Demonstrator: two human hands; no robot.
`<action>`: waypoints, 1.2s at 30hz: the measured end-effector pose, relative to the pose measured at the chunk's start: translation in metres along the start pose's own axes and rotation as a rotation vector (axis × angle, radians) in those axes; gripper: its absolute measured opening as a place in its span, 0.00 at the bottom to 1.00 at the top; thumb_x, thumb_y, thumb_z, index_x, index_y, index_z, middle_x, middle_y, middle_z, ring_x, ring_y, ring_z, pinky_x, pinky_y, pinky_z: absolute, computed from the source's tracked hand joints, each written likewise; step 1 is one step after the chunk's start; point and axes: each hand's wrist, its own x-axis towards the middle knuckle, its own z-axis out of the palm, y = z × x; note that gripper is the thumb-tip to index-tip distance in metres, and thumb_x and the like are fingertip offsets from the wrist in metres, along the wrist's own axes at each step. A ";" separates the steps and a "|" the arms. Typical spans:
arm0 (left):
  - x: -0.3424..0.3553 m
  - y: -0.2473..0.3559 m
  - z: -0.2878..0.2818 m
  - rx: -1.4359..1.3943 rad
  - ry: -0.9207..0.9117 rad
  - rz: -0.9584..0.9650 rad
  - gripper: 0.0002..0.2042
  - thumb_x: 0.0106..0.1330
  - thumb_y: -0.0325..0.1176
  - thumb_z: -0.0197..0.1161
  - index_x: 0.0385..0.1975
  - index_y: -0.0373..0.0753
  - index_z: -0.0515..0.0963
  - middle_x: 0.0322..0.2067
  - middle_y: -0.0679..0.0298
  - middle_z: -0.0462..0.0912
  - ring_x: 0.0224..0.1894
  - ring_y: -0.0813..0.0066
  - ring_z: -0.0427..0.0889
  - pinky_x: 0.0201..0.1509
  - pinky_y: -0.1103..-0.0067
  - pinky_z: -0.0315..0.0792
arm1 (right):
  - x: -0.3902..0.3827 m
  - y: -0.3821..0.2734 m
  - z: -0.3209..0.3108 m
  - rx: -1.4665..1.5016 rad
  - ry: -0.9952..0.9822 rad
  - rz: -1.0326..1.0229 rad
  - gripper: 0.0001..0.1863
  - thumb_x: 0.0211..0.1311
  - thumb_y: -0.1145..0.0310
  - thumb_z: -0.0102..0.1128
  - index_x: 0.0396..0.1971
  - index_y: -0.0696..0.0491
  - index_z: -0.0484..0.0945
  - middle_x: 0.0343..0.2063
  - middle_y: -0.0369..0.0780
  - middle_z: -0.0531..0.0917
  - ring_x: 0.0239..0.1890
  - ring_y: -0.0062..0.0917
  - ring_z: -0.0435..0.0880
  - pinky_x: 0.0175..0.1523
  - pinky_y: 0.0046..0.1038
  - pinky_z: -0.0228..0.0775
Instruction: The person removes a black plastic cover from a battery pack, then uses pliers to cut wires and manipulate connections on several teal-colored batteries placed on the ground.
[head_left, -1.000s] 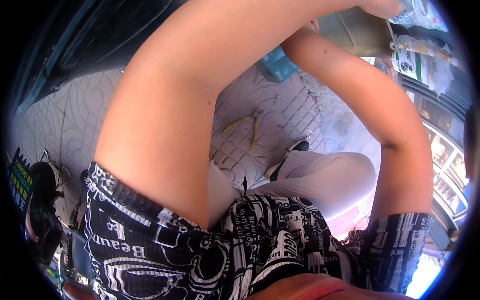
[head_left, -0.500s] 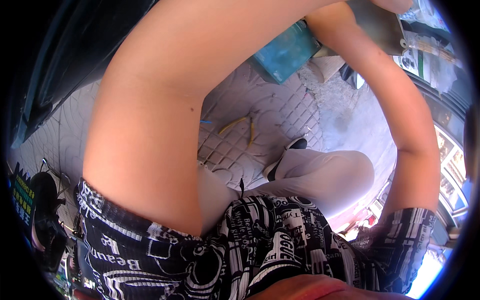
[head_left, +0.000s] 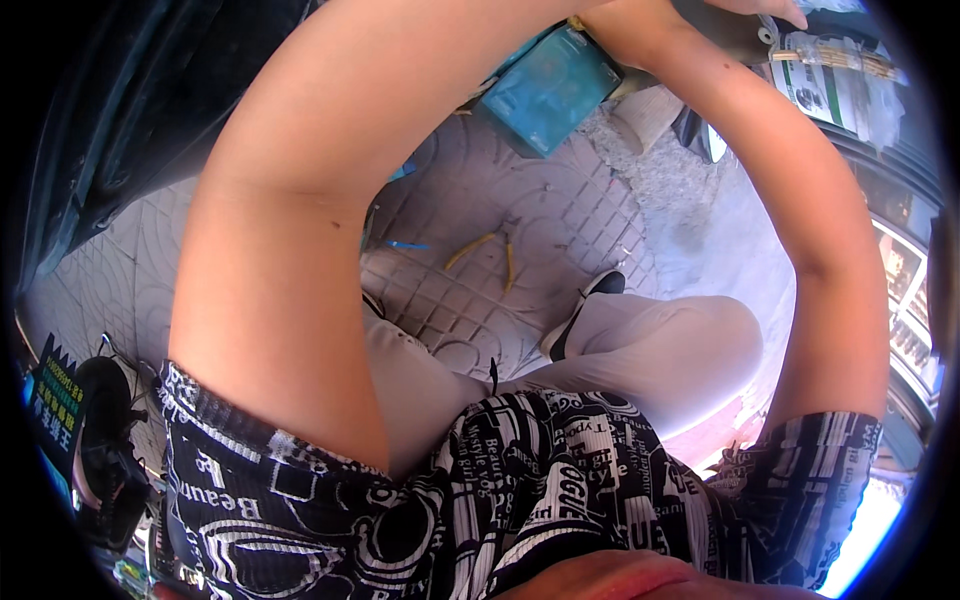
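My left arm (head_left: 285, 235) reaches up from the lower left and bends rightward across the top. Only a bit of my left hand (head_left: 765, 7) shows at the top edge, one fingertip pointing down beside a grey panel (head_left: 740, 42); the rest is cut off. My right hand (head_left: 628, 28) is at the top centre, its fingers hidden or out of frame behind my left forearm. Next to it is a small yellow piece (head_left: 576, 21) that I cannot make out. Just below stands a teal plastic box (head_left: 550, 92). What either hand holds is not visible.
Pliers with yellow handles (head_left: 509, 262) and a thin blue strip (head_left: 408, 245) lie on patterned paving by my shoe (head_left: 603, 283). A pale cup-like thing (head_left: 648, 118) stands right of the box. Thin sticks (head_left: 835, 62) lie upper right; a large dark object (head_left: 130, 110) borders the left.
My right hand and forearm have shifted slightly up and left in the picture. More of the teal box and the blue strip shows. A finger of my left hand now shows extended.
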 end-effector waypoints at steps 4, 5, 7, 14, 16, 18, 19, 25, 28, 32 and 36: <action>0.001 0.006 -0.001 0.007 -0.090 -0.050 0.23 0.65 0.55 0.54 0.30 0.39 0.85 0.32 0.54 0.86 0.38 0.56 0.85 0.43 0.63 0.76 | 0.006 0.004 0.006 -0.035 -0.032 -0.007 0.17 0.65 0.64 0.53 0.51 0.55 0.77 0.48 0.48 0.81 0.49 0.41 0.80 0.54 0.38 0.71; 0.003 0.003 -0.003 -0.011 -0.091 -0.046 0.23 0.66 0.53 0.53 0.30 0.39 0.85 0.32 0.54 0.86 0.39 0.56 0.85 0.43 0.63 0.76 | 0.010 0.004 0.008 -0.042 -0.043 -0.011 0.18 0.64 0.64 0.54 0.51 0.55 0.76 0.48 0.49 0.80 0.50 0.41 0.80 0.54 0.38 0.71; 0.004 0.002 -0.001 -0.077 -0.098 -0.021 0.22 0.67 0.51 0.50 0.31 0.39 0.85 0.33 0.54 0.86 0.39 0.56 0.85 0.43 0.63 0.76 | 0.004 0.008 0.011 -0.086 -0.073 0.022 0.19 0.63 0.64 0.56 0.51 0.55 0.76 0.48 0.49 0.80 0.50 0.42 0.80 0.53 0.38 0.72; 0.016 -0.001 0.005 0.078 -0.226 0.109 0.20 0.68 0.46 0.46 0.36 0.41 0.84 0.38 0.54 0.86 0.42 0.55 0.85 0.45 0.63 0.77 | -0.005 -0.023 -0.011 -0.472 -0.606 0.182 0.17 0.56 0.70 0.59 0.46 0.57 0.76 0.43 0.51 0.81 0.44 0.40 0.83 0.47 0.37 0.76; 0.010 -0.001 0.003 0.035 -0.213 0.042 0.19 0.67 0.45 0.47 0.37 0.40 0.84 0.39 0.53 0.86 0.42 0.55 0.85 0.45 0.63 0.78 | -0.010 -0.043 -0.023 -0.618 -0.847 0.223 0.14 0.54 0.74 0.60 0.42 0.58 0.78 0.40 0.51 0.82 0.41 0.39 0.85 0.44 0.36 0.78; 0.005 0.000 -0.006 0.068 -0.204 0.146 0.19 0.67 0.44 0.47 0.38 0.39 0.83 0.39 0.52 0.86 0.43 0.54 0.85 0.45 0.63 0.78 | -0.044 -0.057 -0.034 -0.266 -0.647 0.334 0.14 0.57 0.71 0.57 0.43 0.59 0.76 0.33 0.52 0.82 0.35 0.41 0.85 0.40 0.38 0.78; 0.006 0.004 -0.008 0.072 -0.190 0.204 0.19 0.67 0.43 0.47 0.38 0.39 0.83 0.39 0.52 0.85 0.43 0.54 0.85 0.45 0.62 0.78 | -0.069 -0.057 -0.032 -0.169 -0.605 0.401 0.14 0.59 0.68 0.57 0.43 0.60 0.75 0.31 0.50 0.82 0.31 0.39 0.84 0.37 0.37 0.78; 0.005 0.012 -0.015 0.120 -0.343 0.023 0.20 0.68 0.44 0.47 0.41 0.38 0.82 0.40 0.51 0.85 0.43 0.54 0.85 0.46 0.63 0.77 | -0.144 -0.080 -0.003 1.055 -0.387 1.376 0.20 0.69 0.53 0.54 0.47 0.55 0.68 0.31 0.40 0.75 0.25 0.26 0.81 0.28 0.28 0.77; 0.003 0.010 -0.016 0.108 -0.326 0.025 0.20 0.69 0.45 0.46 0.41 0.37 0.82 0.40 0.51 0.85 0.43 0.54 0.85 0.46 0.63 0.77 | -0.148 -0.094 0.010 1.191 -0.182 1.468 0.20 0.69 0.54 0.55 0.47 0.55 0.67 0.30 0.39 0.75 0.26 0.28 0.81 0.30 0.30 0.78; 0.006 0.008 -0.012 0.058 -0.375 -0.063 0.23 0.70 0.48 0.45 0.38 0.37 0.83 0.39 0.50 0.85 0.43 0.53 0.85 0.47 0.62 0.77 | -0.130 -0.110 0.018 1.352 0.009 1.519 0.19 0.68 0.56 0.56 0.46 0.55 0.67 0.31 0.40 0.75 0.28 0.29 0.81 0.33 0.30 0.79; 0.002 0.008 -0.009 0.124 -0.370 0.041 0.25 0.70 0.52 0.44 0.36 0.37 0.84 0.37 0.50 0.86 0.42 0.54 0.85 0.46 0.62 0.77 | -0.114 -0.111 0.035 1.465 0.179 1.541 0.17 0.68 0.59 0.56 0.45 0.56 0.68 0.31 0.40 0.74 0.29 0.28 0.79 0.34 0.30 0.79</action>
